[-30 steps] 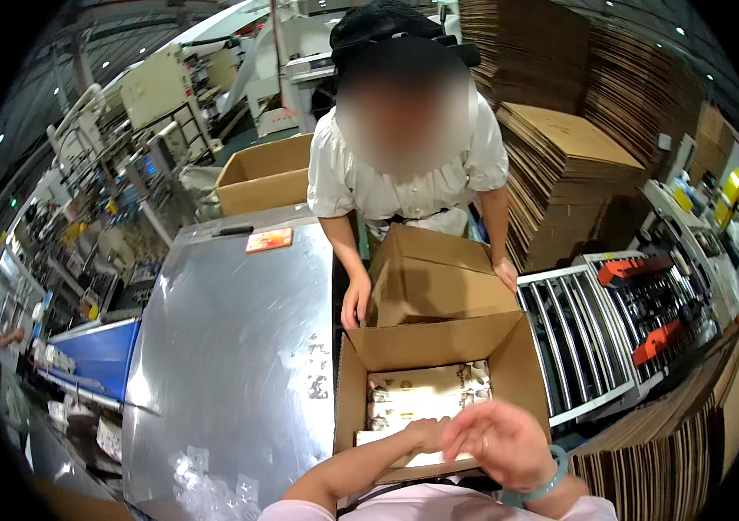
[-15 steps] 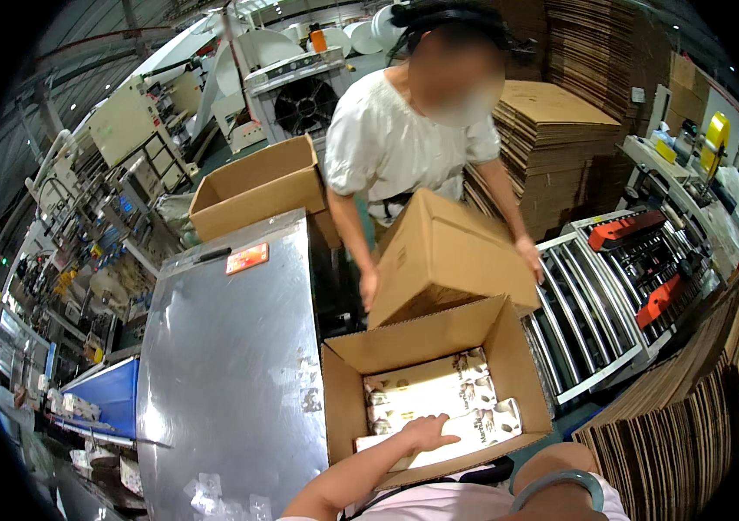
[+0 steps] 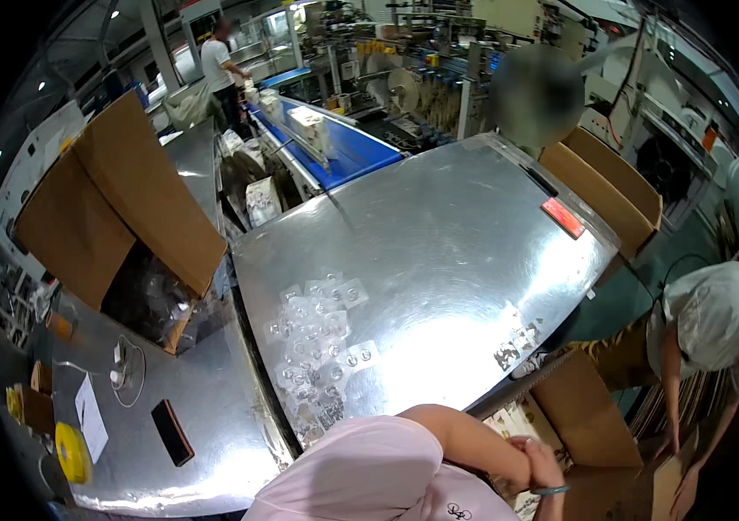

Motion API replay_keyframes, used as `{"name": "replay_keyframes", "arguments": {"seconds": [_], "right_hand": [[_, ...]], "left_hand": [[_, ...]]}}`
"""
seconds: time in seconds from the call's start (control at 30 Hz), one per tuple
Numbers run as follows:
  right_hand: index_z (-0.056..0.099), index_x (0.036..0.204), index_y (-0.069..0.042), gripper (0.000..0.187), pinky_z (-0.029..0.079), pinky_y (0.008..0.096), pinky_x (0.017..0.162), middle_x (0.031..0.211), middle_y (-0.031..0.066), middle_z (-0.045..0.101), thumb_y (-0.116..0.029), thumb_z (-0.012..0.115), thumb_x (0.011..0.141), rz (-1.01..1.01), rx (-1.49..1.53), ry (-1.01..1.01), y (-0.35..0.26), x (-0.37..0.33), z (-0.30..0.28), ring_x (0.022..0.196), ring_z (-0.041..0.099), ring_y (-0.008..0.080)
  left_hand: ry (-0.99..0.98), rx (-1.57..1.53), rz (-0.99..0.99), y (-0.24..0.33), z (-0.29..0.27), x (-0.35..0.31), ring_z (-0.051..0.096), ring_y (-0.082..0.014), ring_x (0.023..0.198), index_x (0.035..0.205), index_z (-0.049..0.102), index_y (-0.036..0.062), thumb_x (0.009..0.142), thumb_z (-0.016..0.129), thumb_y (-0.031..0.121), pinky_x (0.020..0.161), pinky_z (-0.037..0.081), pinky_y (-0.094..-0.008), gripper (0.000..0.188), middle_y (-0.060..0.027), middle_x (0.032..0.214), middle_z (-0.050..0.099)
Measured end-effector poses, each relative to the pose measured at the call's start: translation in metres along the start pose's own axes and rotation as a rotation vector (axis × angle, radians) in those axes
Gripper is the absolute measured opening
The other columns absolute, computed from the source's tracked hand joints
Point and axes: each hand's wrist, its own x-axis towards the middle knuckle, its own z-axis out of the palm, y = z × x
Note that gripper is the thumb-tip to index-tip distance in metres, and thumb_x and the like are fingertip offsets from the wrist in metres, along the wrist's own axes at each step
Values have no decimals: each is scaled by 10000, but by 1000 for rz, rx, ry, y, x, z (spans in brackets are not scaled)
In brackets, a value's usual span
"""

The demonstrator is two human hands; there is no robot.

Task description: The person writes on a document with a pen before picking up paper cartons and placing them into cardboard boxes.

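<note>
Head view: the person's two hands (image 3: 533, 458) are meeting, clasped together and holding nothing that shows, just above an open cardboard box (image 3: 591, 417) at the near edge of the steel desk (image 3: 422, 252); a co-worker (image 3: 708, 321) is bending just right of them.

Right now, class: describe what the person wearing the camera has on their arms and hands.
A pale pink short sleeve covers the upper arm; the forearm below it is bare. One wrist wears a thin teal bracelet. The hands show no gloves. Which hand is which cannot be told here.
</note>
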Motion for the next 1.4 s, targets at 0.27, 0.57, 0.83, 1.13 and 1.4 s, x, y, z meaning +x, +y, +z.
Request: {"name": "replay_keyframes", "arguments": {"seconds": [0.27, 0.57, 0.83, 1.13, 1.4], "right_hand": [[600, 824, 25, 324, 449, 264, 703, 768, 72, 623, -237, 445, 934, 114, -164, -75, -8, 12, 5, 737, 559, 134], [514, 1085, -5, 219, 433, 228, 767, 951, 30, 559, -43, 534, 870, -185, 78, 568, -50, -28, -24, 829, 525, 101], [517, 1196, -12, 324, 441, 284, 848, 1101, 85, 568, -135, 563, 899, -6, -174, 689, -59, -73, -54, 976, 544, 167], [513, 1108, 7, 255, 436, 226, 749, 963, 43, 551, -14, 539, 855, -95, -264, 501, -104, -22, -9, 864, 528, 107], [501, 1162, -1, 333, 467, 275, 833, 1112, 78, 511, -59, 586, 846, -336, -55, 78, -133, 54, 13, 994, 548, 145]], "left_hand": [[54, -115, -12, -18, 8, 1, 585, -291, 911, 951, 663, 58, 724, 600, 196, 794, 444, -421, 273, -114, 959, 651], [593, 210, 104, 15, -152, -226, 603, -347, 912, 943, 637, 20, 746, 585, 222, 782, 478, -444, 287, -177, 951, 639], [1234, 233, -1147, -218, -279, -487, 323, -442, 1259, 1324, 425, 188, 786, 511, 621, 1023, 307, -504, 696, -265, 1409, 246], [1413, 91, -1216, -233, -230, -443, 248, -303, 1293, 1146, 592, 183, 847, 450, 537, 904, 297, -650, 485, -82, 1406, 324], [1158, 339, -668, -65, -104, -341, 335, -341, 1238, 1148, 578, 169, 817, 591, 359, 929, 329, -548, 382, -147, 1379, 339]]}}
